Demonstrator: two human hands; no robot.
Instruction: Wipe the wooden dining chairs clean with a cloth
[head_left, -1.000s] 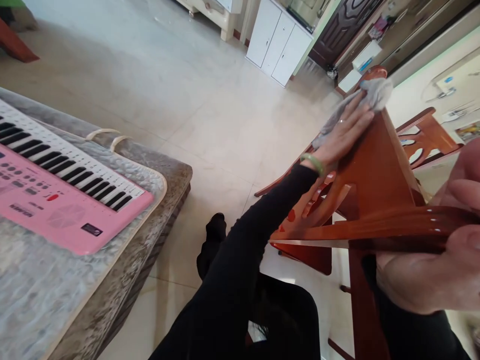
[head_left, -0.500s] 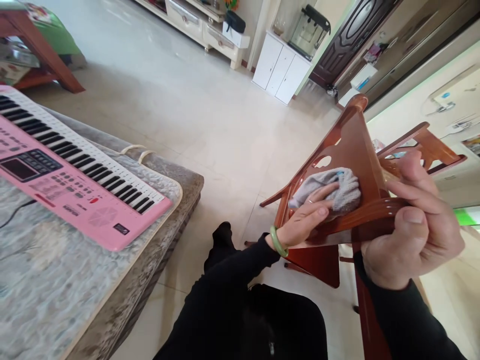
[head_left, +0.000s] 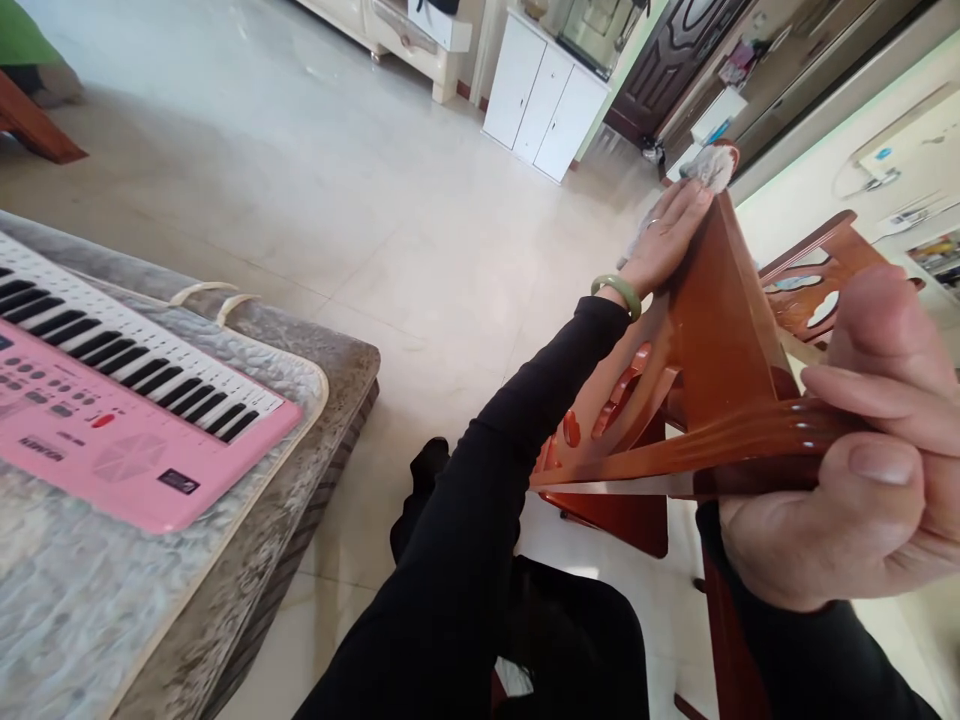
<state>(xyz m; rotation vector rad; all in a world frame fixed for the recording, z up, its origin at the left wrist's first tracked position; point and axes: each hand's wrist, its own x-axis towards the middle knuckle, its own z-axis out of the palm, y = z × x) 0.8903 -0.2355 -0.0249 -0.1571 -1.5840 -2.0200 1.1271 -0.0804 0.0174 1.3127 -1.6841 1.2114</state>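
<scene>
A glossy red-brown wooden chair (head_left: 720, 330) is tipped over in front of me. My left hand (head_left: 664, 245), with a green bangle on its wrist, lies flat on the chair's far end and presses a grey cloth (head_left: 709, 165) against the wood. Only a small part of the cloth shows beyond the fingertips. My right hand (head_left: 847, 450) is closed around the chair's near rail at the right edge of the picture, thumb on top.
A pink electronic keyboard (head_left: 127, 400) lies on a grey marbled table (head_left: 247, 560) at the left. A second wooden chair (head_left: 825, 280) stands behind the first. A white cabinet (head_left: 544, 95) and a dark door (head_left: 660, 60) are at the far side of the tiled floor.
My left hand slid the cloth from the chair's near part back up to its far end. My right hand kept its hold on the rail.
</scene>
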